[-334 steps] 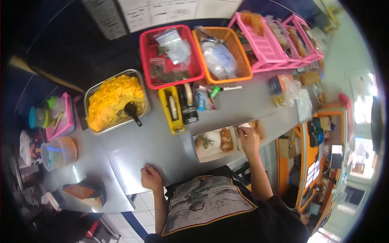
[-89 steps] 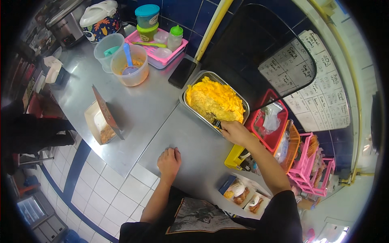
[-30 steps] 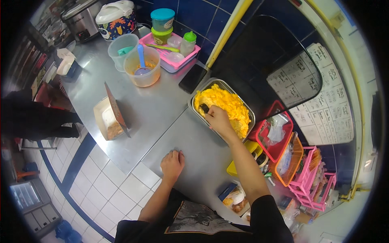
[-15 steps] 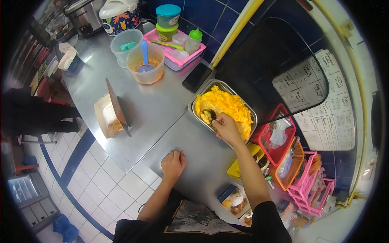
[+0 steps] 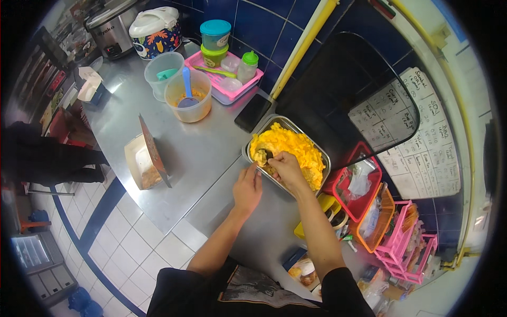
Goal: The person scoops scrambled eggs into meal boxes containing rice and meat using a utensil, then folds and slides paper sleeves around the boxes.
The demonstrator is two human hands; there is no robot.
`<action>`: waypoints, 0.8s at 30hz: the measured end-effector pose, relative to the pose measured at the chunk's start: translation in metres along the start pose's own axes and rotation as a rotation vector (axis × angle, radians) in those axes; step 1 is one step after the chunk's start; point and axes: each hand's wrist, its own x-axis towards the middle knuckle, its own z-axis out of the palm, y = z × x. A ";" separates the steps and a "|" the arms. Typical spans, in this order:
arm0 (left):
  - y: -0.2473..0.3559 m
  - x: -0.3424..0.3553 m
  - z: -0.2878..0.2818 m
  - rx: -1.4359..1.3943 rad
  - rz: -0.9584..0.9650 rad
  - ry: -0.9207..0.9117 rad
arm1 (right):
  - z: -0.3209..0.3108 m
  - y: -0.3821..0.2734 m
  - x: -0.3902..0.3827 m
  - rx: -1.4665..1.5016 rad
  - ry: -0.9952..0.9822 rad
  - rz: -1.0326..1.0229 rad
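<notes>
The right hand (image 5: 285,170) grips a black spoon (image 5: 268,155) just left of its fingertips, above scrambled egg (image 5: 296,147) in the steel tray (image 5: 327,165); the left hand (image 5: 249,186), fingers extended, is beside the rim.

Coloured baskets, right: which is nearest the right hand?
The red basket, beside the metal tray; the orange basket lies beyond it, the pink baskets farther still.

We have bare steel table (image 5: 203,150) between the open box (image 5: 153,153) and the metal tray (image 5: 327,159). The yellow dispenser (image 5: 327,202) and red basket (image 5: 346,203) crowd our right; a dark panel (image 5: 327,95) blocks the far side.
</notes>
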 end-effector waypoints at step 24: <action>-0.064 -0.067 -0.035 0.360 0.089 -0.147 | -0.070 0.014 -0.130 0.990 0.349 -0.137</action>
